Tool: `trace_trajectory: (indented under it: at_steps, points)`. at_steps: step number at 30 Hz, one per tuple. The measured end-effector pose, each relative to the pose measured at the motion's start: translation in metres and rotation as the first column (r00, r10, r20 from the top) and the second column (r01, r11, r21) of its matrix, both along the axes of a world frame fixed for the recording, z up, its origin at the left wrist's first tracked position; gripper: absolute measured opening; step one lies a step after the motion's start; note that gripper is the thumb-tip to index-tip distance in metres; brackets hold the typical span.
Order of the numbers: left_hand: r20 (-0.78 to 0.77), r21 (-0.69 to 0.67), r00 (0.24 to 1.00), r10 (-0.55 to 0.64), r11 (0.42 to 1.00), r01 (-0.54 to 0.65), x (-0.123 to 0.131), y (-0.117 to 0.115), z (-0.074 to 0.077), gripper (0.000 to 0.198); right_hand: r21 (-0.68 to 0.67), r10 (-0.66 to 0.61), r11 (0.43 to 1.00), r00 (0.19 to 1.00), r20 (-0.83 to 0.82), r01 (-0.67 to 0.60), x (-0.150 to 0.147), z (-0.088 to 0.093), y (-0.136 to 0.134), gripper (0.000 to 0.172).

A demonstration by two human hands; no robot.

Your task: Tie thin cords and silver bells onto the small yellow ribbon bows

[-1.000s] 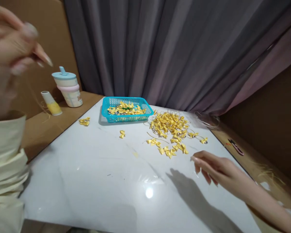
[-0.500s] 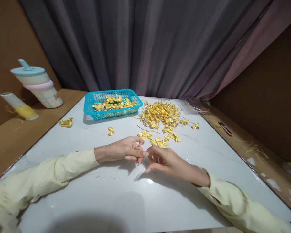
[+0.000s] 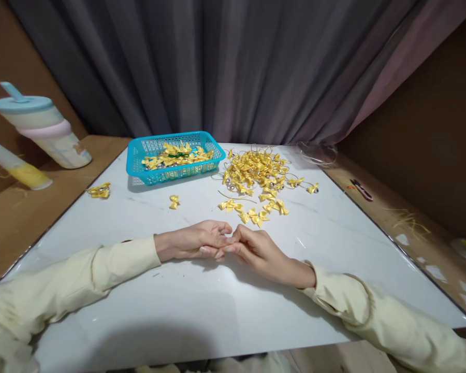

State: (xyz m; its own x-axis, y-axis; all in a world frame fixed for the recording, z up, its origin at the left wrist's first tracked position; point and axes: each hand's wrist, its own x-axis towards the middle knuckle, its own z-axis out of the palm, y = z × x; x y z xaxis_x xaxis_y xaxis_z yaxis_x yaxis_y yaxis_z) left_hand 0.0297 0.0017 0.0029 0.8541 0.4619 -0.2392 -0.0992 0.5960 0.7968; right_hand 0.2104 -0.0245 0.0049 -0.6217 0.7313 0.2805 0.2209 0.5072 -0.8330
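Observation:
My left hand (image 3: 196, 241) and my right hand (image 3: 258, 251) rest on the white table (image 3: 178, 305) with their fingertips meeting at the middle. Both hands have the fingers curled and pressed together in a pinch; what they pinch is too small to make out. Just beyond them lie a few loose yellow ribbon bows (image 3: 252, 215). Farther back sits a large pile of yellow bows with small bells and thin cords (image 3: 258, 171). A turquoise plastic basket (image 3: 174, 157) holding more yellow bows stands at the back left of the table.
A single bow (image 3: 174, 201) and a small bundle of bows (image 3: 99, 190) lie left of centre. A lidded cup with a straw (image 3: 42, 124) and a small yellow tube (image 3: 15, 167) stand on the brown ledge at left. A small tool (image 3: 361, 189) lies on the right ledge. Grey curtain behind.
My left hand came down from near my face to the table, my right hand drew in to meet it, and the fingertips have closed together. The view tilted down.

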Motion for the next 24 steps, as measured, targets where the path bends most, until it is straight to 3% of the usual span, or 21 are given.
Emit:
trace_trajectory:
  at_steps: [8,15,19,24]
  points:
    - [0.039,-0.043,0.998,0.049,0.998,-0.047,0.001,-0.009,0.007,0.029,0.142,0.018,0.99,0.999,0.032,-0.022,0.002,0.0,-0.004,0.027]
    - [-0.027,0.238,0.996,0.088,0.968,-0.079,0.0,-0.012,0.013,0.024,0.049,-0.044,0.998,0.998,0.034,0.042,0.002,-0.001,-0.006,0.035]
    - [-0.139,0.426,0.971,0.195,0.897,-0.119,0.0,-0.014,0.01,0.021,0.099,-0.095,0.992,0.989,0.111,0.084,0.004,-0.002,-0.006,0.032]
    - [-0.223,0.709,0.904,0.366,0.697,-0.107,-0.001,-0.018,0.005,0.013,0.182,-0.16,0.975,0.967,0.197,0.125,0.006,-0.006,-0.004,0.024]
